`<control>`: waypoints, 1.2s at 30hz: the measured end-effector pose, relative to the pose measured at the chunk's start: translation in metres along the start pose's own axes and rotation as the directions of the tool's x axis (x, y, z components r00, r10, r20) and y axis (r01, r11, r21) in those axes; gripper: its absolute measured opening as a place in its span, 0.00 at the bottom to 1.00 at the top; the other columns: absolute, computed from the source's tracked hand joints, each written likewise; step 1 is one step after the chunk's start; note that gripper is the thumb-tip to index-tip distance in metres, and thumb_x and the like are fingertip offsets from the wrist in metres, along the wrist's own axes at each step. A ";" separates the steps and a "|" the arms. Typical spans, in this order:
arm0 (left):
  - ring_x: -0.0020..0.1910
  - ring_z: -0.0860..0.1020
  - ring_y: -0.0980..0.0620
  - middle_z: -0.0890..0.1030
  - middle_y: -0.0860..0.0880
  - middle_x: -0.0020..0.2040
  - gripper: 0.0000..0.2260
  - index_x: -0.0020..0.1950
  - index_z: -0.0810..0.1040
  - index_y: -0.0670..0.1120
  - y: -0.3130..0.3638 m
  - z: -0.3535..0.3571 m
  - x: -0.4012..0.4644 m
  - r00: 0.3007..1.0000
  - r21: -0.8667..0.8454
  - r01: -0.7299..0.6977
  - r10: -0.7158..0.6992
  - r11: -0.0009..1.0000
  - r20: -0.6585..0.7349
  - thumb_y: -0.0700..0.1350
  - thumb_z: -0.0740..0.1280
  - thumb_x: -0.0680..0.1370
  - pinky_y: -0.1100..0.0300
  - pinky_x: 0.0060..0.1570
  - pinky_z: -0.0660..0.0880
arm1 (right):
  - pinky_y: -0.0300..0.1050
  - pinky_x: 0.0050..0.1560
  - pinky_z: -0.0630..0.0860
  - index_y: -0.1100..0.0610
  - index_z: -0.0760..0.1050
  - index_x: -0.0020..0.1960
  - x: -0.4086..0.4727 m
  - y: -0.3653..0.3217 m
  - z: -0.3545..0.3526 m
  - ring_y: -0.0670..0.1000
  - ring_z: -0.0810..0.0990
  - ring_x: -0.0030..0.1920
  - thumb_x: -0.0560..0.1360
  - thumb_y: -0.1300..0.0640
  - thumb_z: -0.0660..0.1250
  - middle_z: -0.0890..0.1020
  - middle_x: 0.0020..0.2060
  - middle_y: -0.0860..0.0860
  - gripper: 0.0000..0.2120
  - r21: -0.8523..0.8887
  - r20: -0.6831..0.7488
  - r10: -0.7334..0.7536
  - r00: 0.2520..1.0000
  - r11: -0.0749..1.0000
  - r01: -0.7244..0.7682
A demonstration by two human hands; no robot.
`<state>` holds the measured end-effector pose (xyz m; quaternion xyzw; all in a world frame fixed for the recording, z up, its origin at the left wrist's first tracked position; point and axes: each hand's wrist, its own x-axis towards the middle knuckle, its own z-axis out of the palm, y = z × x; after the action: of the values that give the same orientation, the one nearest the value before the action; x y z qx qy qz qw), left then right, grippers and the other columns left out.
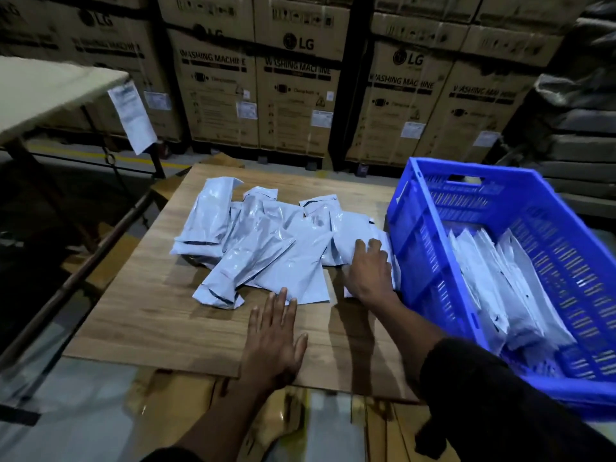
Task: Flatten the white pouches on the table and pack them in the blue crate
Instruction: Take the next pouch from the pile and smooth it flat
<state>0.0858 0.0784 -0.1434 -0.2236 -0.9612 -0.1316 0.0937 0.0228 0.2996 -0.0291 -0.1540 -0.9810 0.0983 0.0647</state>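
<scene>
Left hand [271,345]: fingers straight, slightly spread, flat on the table [150,315]. Right hand [368,271]: fingers bent, pressing the white pouch [353,228] beside the blue crate [416,241].

Warehouse vibe here: stacked brown cardboard LG washing machine boxes [293,85] fill the back from 10 to 1 o'clock. At 9 o'clock there's a pale folding table [43,91] with a white paper sheet [132,116] hanging off it. Dim light, grey concrete floor [83,425].
</scene>
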 end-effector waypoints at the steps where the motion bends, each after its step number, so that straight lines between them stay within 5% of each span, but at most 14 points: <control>1: 0.81 0.57 0.42 0.55 0.43 0.83 0.34 0.81 0.61 0.43 0.000 -0.002 0.000 1.000 -0.021 0.020 -0.020 1.000 0.023 0.60 0.60 0.80 0.39 0.75 0.60 | 0.58 0.58 0.70 0.59 0.66 0.69 -0.012 0.002 -0.001 0.66 0.72 0.59 0.75 0.54 0.65 0.68 0.65 0.61 0.24 0.042 -0.010 0.004 1.000 0.999 -0.004; 6: 0.81 0.54 0.44 0.52 0.46 0.83 0.34 0.83 0.54 0.46 -0.004 -0.010 0.001 0.996 -0.168 0.056 -0.044 0.984 0.075 0.61 0.54 0.81 0.39 0.75 0.59 | 0.57 0.63 0.71 0.59 0.68 0.71 -0.091 0.015 0.013 0.62 0.71 0.64 0.70 0.47 0.56 0.70 0.66 0.60 0.32 0.194 -0.065 -0.057 0.996 0.979 0.068; 10: 0.82 0.50 0.43 0.49 0.48 0.84 0.34 0.83 0.49 0.50 -0.008 -0.020 0.002 0.999 -0.340 0.046 -0.044 0.939 0.014 0.65 0.52 0.82 0.36 0.76 0.56 | 0.47 0.72 0.63 0.58 0.68 0.72 -0.154 0.026 0.021 0.55 0.67 0.70 0.69 0.57 0.62 0.68 0.69 0.56 0.31 0.344 -0.084 -0.217 0.972 0.909 0.233; 13: 0.82 0.40 0.50 0.41 0.57 0.83 0.33 0.83 0.43 0.59 -0.004 -0.029 0.000 0.996 -0.278 0.045 -0.022 0.960 0.085 0.68 0.46 0.81 0.34 0.76 0.49 | 0.49 0.72 0.65 0.55 0.65 0.74 -0.172 0.042 0.026 0.52 0.65 0.74 0.69 0.58 0.62 0.64 0.72 0.51 0.32 0.372 -0.019 -0.347 0.938 0.868 0.328; 16: 0.81 0.39 0.46 0.41 0.58 0.83 0.31 0.82 0.47 0.64 -0.002 -0.034 0.001 0.984 -0.111 0.091 -0.072 0.990 0.165 0.70 0.37 0.79 0.28 0.72 0.45 | 0.53 0.70 0.68 0.54 0.64 0.74 -0.164 0.055 0.022 0.54 0.66 0.73 0.67 0.58 0.62 0.65 0.71 0.51 0.35 0.317 0.044 -0.423 0.905 0.865 0.389; 19: 0.81 0.39 0.43 0.44 0.57 0.83 0.40 0.81 0.52 0.62 -0.006 -0.035 0.009 0.959 -0.010 0.122 -0.116 0.992 0.260 0.72 0.26 0.74 0.25 0.68 0.41 | 0.50 0.69 0.66 0.52 0.66 0.75 -0.152 0.055 0.015 0.54 0.68 0.70 0.65 0.61 0.63 0.68 0.70 0.51 0.37 0.276 0.122 -0.482 0.868 0.856 0.437; 23: 0.80 0.33 0.46 0.39 0.59 0.82 0.32 0.83 0.48 0.60 -0.005 -0.041 0.035 0.892 -0.103 0.323 -0.266 0.941 0.366 0.69 0.39 0.80 0.28 0.72 0.39 | 0.53 0.70 0.64 0.48 0.66 0.75 -0.147 0.060 0.005 0.53 0.68 0.70 0.65 0.60 0.64 0.69 0.70 0.47 0.38 0.223 0.193 -0.558 0.807 0.826 0.518; 26: 0.80 0.33 0.47 0.40 0.58 0.83 0.31 0.83 0.50 0.59 -0.007 -0.049 0.050 0.876 -0.196 0.390 -0.296 0.900 0.380 0.68 0.41 0.81 0.30 0.72 0.35 | 0.62 0.75 0.50 0.43 0.66 0.74 -0.149 0.062 -0.001 0.50 0.60 0.75 0.65 0.60 0.63 0.67 0.73 0.42 0.37 0.125 0.318 -0.584 0.747 0.807 0.578; 29: 0.81 0.37 0.46 0.47 0.52 0.84 0.36 0.83 0.56 0.54 -0.010 -0.052 0.051 0.935 -0.171 0.309 -0.266 0.936 0.235 0.70 0.37 0.80 0.31 0.70 0.29 | 0.71 0.72 0.44 0.39 0.68 0.71 -0.144 0.060 -0.007 0.51 0.54 0.78 0.67 0.54 0.57 0.66 0.73 0.35 0.32 0.073 0.347 -0.597 0.723 0.786 0.614; 32: 0.81 0.57 0.43 0.66 0.46 0.79 0.31 0.75 0.72 0.47 0.000 -0.051 0.034 1.000 -0.009 0.009 -0.009 1.000 0.010 0.63 0.47 0.83 0.29 0.74 0.45 | 0.73 0.71 0.43 0.40 0.69 0.71 -0.133 0.063 -0.002 0.54 0.50 0.79 0.68 0.52 0.59 0.64 0.75 0.34 0.31 0.133 0.348 -0.618 0.705 0.777 0.616; 34: 0.78 0.64 0.44 0.72 0.46 0.75 0.28 0.72 0.76 0.46 0.011 -0.042 0.020 0.987 0.034 -0.157 0.156 0.987 0.036 0.60 0.50 0.83 0.31 0.73 0.57 | 0.72 0.71 0.38 0.40 0.69 0.70 -0.127 0.061 0.000 0.53 0.45 0.80 0.66 0.52 0.60 0.61 0.76 0.33 0.32 0.147 0.373 -0.599 0.709 0.792 0.592; 36: 0.77 0.66 0.44 0.73 0.46 0.74 0.28 0.72 0.77 0.46 0.019 -0.032 0.008 0.976 0.029 -0.180 0.175 0.983 0.130 0.61 0.50 0.83 0.33 0.71 0.64 | 0.70 0.73 0.36 0.40 0.72 0.69 -0.125 0.053 -0.003 0.51 0.42 0.80 0.67 0.50 0.58 0.60 0.76 0.33 0.29 0.135 0.404 -0.523 0.750 0.846 0.516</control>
<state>0.0914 0.0884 -0.1070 -0.3146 -0.9438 -0.0889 0.0481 0.1568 0.3101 -0.0498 0.1503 -0.9739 0.1151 -0.1253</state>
